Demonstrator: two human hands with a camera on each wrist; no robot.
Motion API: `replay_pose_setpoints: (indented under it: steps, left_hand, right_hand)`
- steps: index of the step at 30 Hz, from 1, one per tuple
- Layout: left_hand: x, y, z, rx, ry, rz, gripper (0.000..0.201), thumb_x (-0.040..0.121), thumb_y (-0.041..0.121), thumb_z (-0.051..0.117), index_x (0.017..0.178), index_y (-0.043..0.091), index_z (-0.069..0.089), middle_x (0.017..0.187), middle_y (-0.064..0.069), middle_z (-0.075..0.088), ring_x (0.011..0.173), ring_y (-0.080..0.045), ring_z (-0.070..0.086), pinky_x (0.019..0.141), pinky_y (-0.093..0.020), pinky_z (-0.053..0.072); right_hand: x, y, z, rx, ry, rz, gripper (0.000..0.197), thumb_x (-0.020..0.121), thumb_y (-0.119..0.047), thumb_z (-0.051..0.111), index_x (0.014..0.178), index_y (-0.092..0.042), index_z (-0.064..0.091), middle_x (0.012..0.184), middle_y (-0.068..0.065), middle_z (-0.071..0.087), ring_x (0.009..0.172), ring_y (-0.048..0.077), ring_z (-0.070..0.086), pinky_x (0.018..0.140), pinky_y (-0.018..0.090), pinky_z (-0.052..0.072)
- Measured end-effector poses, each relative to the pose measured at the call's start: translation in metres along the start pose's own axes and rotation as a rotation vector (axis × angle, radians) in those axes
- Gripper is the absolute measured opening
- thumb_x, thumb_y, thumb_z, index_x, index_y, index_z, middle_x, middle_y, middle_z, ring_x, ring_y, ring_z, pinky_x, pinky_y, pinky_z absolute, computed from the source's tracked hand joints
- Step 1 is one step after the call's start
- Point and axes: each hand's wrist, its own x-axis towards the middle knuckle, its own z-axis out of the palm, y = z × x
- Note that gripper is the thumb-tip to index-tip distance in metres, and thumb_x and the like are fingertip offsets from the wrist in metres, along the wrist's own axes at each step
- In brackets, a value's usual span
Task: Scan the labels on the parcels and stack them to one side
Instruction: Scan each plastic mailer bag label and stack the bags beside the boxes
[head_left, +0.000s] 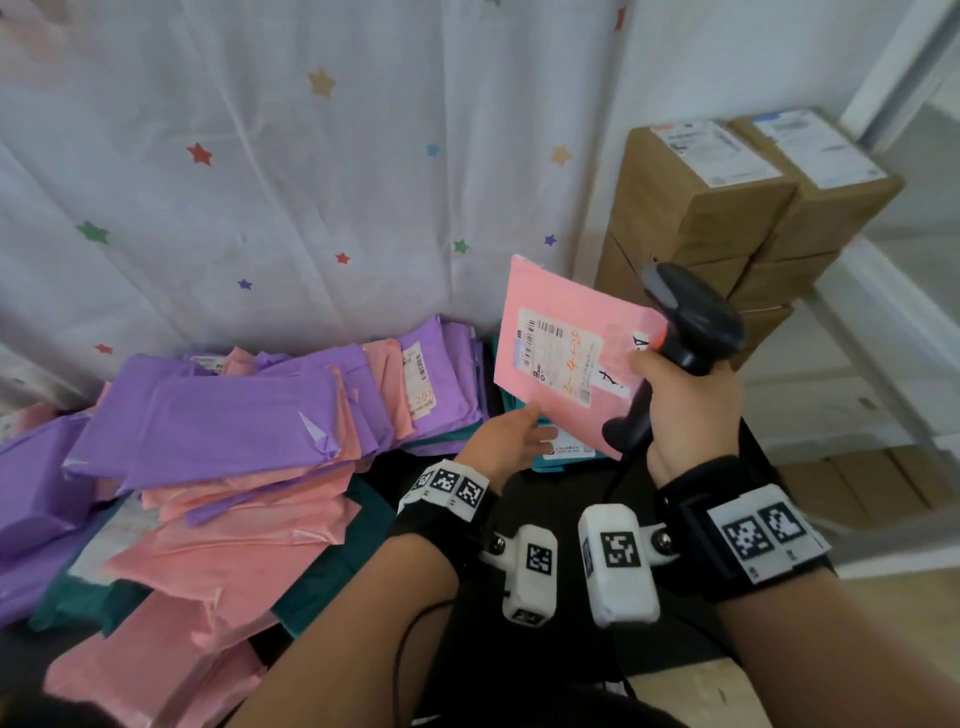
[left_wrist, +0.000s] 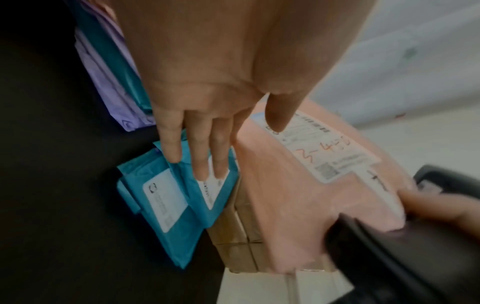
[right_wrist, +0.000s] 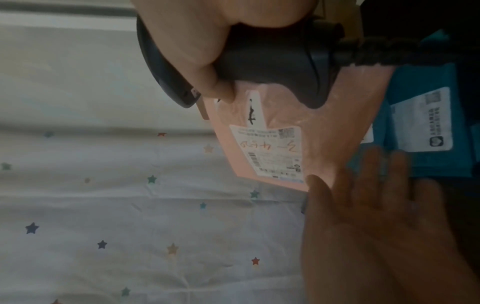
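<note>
A pink parcel (head_left: 558, 312) is held up at an angle above the table, its white label (head_left: 558, 358) with orange handwriting facing me. My right hand (head_left: 685, 410) grips the handle of a black barcode scanner (head_left: 691, 317), and its thumb pinches the parcel's right edge against the scanner. My left hand (head_left: 511, 436) is at the parcel's lower left corner with its fingers straight. The left wrist view shows the thumb (left_wrist: 278, 115) lying over the label's end and the other fingers (left_wrist: 205, 156) spread beside the pink parcel (left_wrist: 285, 195).
A loose heap of purple and pink mailers (head_left: 234, 441) covers the left of the dark table (head_left: 519, 623). Teal parcels (left_wrist: 166, 205) lie under my hands. Stacked cardboard boxes (head_left: 727, 218) stand at the back right. A star-printed curtain (head_left: 311, 156) hangs behind.
</note>
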Motion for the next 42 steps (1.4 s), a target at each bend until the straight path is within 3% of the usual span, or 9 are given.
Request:
replay_pose_setpoints:
  steps: [7, 11, 14, 17, 20, 24, 31, 36, 42]
  left_hand:
    - [-0.004, 0.014, -0.014, -0.441, 0.172, 0.176, 0.036, 0.088, -0.001, 0.061, 0.123, 0.001, 0.055, 0.117, -0.012, 0.067, 0.106, -0.027, 0.065, 0.088, -0.039, 0.055]
    - [-0.012, 0.027, -0.031, -0.348, 0.336, 0.268, 0.022, 0.085, 0.001, 0.065, 0.105, 0.01, 0.065, 0.108, -0.008, 0.071, 0.102, -0.03, 0.067, 0.087, -0.049, 0.054]
    - [-0.018, 0.033, -0.047, -0.067, 0.475, 0.387, 0.012, 0.086, 0.007, 0.064, 0.093, 0.017, 0.064, 0.098, 0.0, 0.071, 0.086, -0.016, 0.067, 0.07, -0.029, 0.056]
    - [-0.021, 0.035, -0.061, 0.163, 0.555, 0.43, 0.006, 0.087, 0.013, 0.064, 0.091, 0.018, 0.061, 0.082, 0.005, 0.065, 0.069, -0.005, 0.058, 0.053, -0.011, 0.046]
    - [-0.022, 0.033, -0.07, 0.19, 0.572, 0.377, 0.006, 0.088, 0.015, 0.063, 0.086, 0.019, 0.059, 0.089, -0.003, 0.067, 0.075, -0.016, 0.061, 0.068, -0.028, 0.053]
    - [-0.025, 0.031, -0.072, 0.072, 0.536, 0.315, 0.011, 0.089, 0.012, 0.062, 0.089, 0.023, 0.062, 0.104, -0.006, 0.07, 0.098, -0.027, 0.065, 0.09, -0.048, 0.052]
    - [-0.027, 0.027, -0.071, 0.007, 0.516, 0.288, 0.015, 0.09, 0.012, 0.061, 0.104, 0.016, 0.065, 0.107, -0.005, 0.071, 0.1, -0.025, 0.066, 0.093, -0.045, 0.051]
    - [-0.023, 0.027, -0.07, 0.02, 0.52, 0.295, 0.011, 0.091, 0.012, 0.06, 0.098, 0.018, 0.065, 0.104, -0.003, 0.07, 0.09, -0.016, 0.065, 0.076, -0.03, 0.051]
    - [-0.015, 0.026, -0.067, 0.01, 0.518, 0.277, 0.018, 0.09, 0.01, 0.06, 0.107, 0.012, 0.065, 0.103, -0.002, 0.071, 0.092, -0.018, 0.066, 0.082, -0.035, 0.053]
  right_hand:
    - [-0.003, 0.014, -0.007, 0.019, -0.034, 0.048, 0.044, 0.062, -0.019, 0.08, 0.105, -0.016, 0.071, 0.096, 0.001, 0.076, 0.087, 0.016, 0.075, 0.073, 0.036, 0.059]
    - [-0.004, 0.028, -0.007, -0.005, -0.067, 0.05, 0.036, 0.071, -0.018, 0.081, 0.105, -0.016, 0.068, 0.095, 0.001, 0.075, 0.082, 0.014, 0.075, 0.064, 0.025, 0.058]
    - [-0.008, 0.032, -0.004, -0.092, -0.081, 0.004, 0.021, 0.077, -0.018, 0.081, 0.09, -0.024, 0.066, 0.082, -0.005, 0.074, 0.075, 0.01, 0.074, 0.059, 0.021, 0.056]
    - [-0.014, 0.028, 0.004, -0.208, -0.207, 0.003, 0.02, 0.079, -0.019, 0.081, 0.087, -0.026, 0.064, 0.087, -0.003, 0.073, 0.072, 0.01, 0.072, 0.058, 0.024, 0.056]
    - [-0.025, 0.024, 0.012, -0.279, -0.35, -0.012, 0.015, 0.079, -0.021, 0.081, 0.085, -0.02, 0.067, 0.074, -0.005, 0.072, 0.057, 0.006, 0.068, 0.048, 0.017, 0.049]
    - [-0.035, 0.021, 0.019, -0.316, -0.419, 0.024, 0.017, 0.082, -0.027, 0.079, 0.091, -0.017, 0.069, 0.077, 0.001, 0.072, 0.059, 0.009, 0.068, 0.049, 0.015, 0.048]
    - [-0.037, 0.019, 0.018, -0.327, -0.462, 0.055, 0.016, 0.084, -0.031, 0.077, 0.093, -0.02, 0.069, 0.069, 0.004, 0.072, 0.056, 0.003, 0.066, 0.048, 0.011, 0.045]
    - [-0.035, 0.019, 0.018, -0.329, -0.463, 0.056, 0.017, 0.084, -0.033, 0.076, 0.095, -0.023, 0.068, 0.07, 0.001, 0.072, 0.063, 0.009, 0.07, 0.05, 0.013, 0.047]
    - [-0.03, 0.018, 0.015, -0.305, -0.47, 0.05, 0.013, 0.084, -0.032, 0.077, 0.09, -0.025, 0.066, 0.065, -0.007, 0.072, 0.061, 0.008, 0.07, 0.051, 0.014, 0.049]
